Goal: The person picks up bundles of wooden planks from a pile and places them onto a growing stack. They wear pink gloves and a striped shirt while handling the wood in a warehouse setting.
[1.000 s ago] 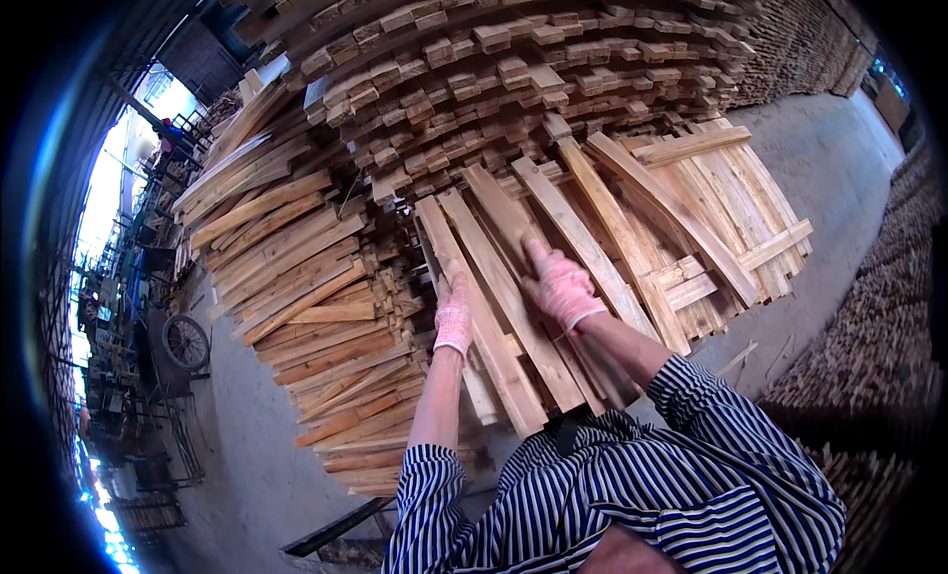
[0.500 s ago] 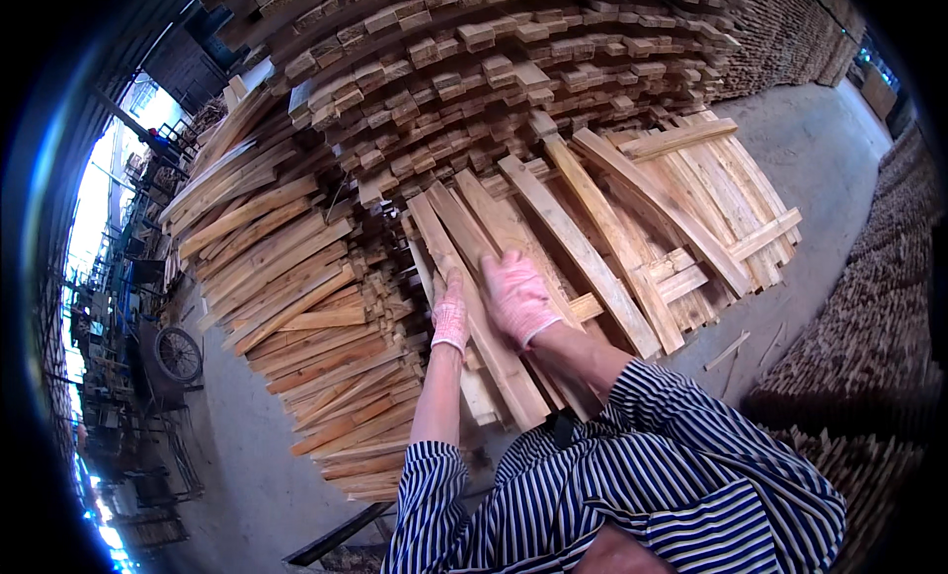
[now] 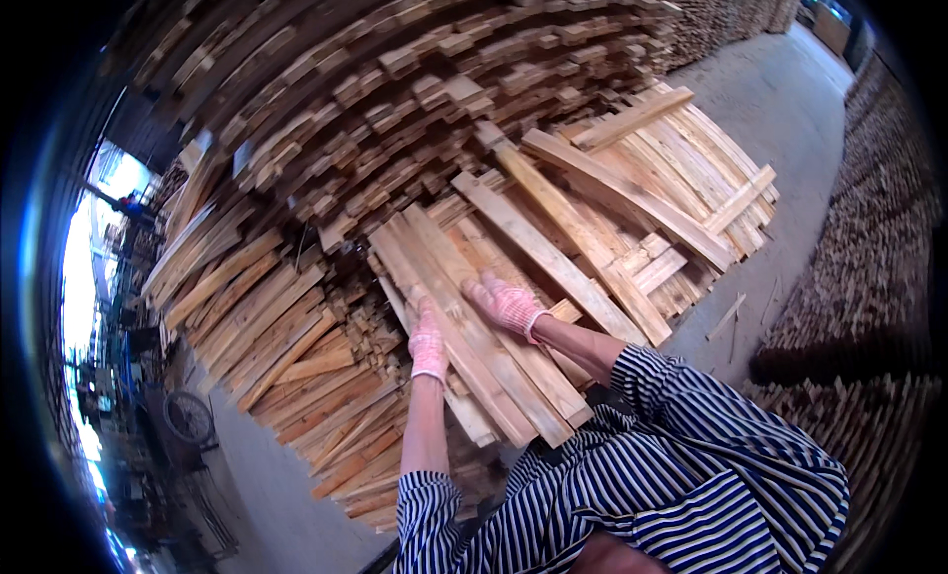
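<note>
Several long wooden boards [image 3: 484,362] lie side by side, slanting toward my body, on top of a stack of timber. My left hand [image 3: 428,342], in a pink knit glove, grips the left edge of these boards. On their right side, my right hand [image 3: 506,306] in a matching glove has its fingers bent over the edge. Parts of the fingers of both hands are hidden by the wood or blurred. Just right of my right hand is a separate loose board [image 3: 553,258], and a yellowish board [image 3: 583,238] lies beyond it.
A tall wall of stacked lumber [image 3: 395,90] rises directly ahead. At left lies a heap of shorter planks [image 3: 267,327], with a spoked wheel [image 3: 188,418] beyond it. More piled wood [image 3: 849,248] borders the concrete floor [image 3: 755,90] at right. Crosswise boards [image 3: 632,118] rest on the stack.
The boards between my hands now lie closer together, side by side. My right hand has turned flatter, along their right edge. The whole view has shifted a little.
</note>
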The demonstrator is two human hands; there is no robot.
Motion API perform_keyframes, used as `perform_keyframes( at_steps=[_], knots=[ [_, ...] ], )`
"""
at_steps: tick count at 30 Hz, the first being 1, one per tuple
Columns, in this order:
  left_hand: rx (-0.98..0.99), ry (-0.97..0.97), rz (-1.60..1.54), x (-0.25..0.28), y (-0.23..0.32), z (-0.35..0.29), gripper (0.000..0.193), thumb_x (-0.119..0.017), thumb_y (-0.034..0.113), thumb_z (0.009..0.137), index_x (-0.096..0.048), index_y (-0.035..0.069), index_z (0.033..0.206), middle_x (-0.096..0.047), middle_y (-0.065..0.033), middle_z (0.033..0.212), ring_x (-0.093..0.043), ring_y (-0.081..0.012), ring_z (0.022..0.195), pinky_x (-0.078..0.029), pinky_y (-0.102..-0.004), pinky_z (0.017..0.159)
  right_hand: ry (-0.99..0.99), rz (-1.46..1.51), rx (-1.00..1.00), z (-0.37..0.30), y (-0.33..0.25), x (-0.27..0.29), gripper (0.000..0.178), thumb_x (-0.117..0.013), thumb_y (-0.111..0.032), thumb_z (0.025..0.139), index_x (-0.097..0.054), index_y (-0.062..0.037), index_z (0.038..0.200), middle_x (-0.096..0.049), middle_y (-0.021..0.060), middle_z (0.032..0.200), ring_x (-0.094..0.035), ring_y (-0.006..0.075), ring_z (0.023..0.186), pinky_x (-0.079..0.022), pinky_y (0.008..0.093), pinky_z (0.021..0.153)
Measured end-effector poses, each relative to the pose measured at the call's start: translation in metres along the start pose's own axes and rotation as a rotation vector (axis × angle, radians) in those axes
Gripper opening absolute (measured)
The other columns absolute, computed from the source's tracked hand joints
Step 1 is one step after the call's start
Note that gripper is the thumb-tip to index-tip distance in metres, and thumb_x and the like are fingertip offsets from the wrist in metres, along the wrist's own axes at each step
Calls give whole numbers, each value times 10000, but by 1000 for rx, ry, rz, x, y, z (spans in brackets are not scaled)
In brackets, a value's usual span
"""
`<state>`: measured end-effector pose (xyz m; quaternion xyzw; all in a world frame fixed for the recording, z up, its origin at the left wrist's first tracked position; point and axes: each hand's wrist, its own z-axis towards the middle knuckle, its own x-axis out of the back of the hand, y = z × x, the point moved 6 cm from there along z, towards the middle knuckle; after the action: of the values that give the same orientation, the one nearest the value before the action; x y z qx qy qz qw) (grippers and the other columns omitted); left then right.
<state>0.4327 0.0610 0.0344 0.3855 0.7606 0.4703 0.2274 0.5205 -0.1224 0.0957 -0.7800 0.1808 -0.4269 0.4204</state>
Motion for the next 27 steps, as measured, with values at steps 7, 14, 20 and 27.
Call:
perform_keyframes(
  at_steps=[7,14,20,27],
  knots=[
    [-182,86,-14,31,15,-7,788,-570,536,999,-373,-1,1541,-489,-164,1500,-521,-283,1310,-408,-373,1123,676,-690,346,-10,-33,86,429,-596,-182,876,-519,-48,1276,-598,206,1085,-619,384,983,-506,492,832],
    [-161,119,101,33,21,-13,812,-537,520,1016,-282,-9,1578,-401,-178,1570,-463,-291,1370,-372,-379,1150,380,-636,158,-7,-12,105,431,-509,-121,930,-515,-106,1360,-634,216,1109,-644,369,1009,-516,506,825],
    [-50,-49,124,-71,44,-32,795,-526,490,1028,-252,0,1591,-364,-201,1590,-446,-296,1390,-362,-385,1160,1023,-722,14,18,140,183,560,-552,-118,916,-440,-218,1456,-576,258,1197,-610,482,1070,-525,564,832],
    [-137,114,97,35,0,5,810,-533,566,1000,-348,16,1565,-426,-157,1562,-444,-273,1385,-350,-356,1157,409,-353,43,-4,24,132,451,-616,-141,887,-499,-183,1320,-625,266,1082,-678,441,909,-539,540,735]
  ],
)
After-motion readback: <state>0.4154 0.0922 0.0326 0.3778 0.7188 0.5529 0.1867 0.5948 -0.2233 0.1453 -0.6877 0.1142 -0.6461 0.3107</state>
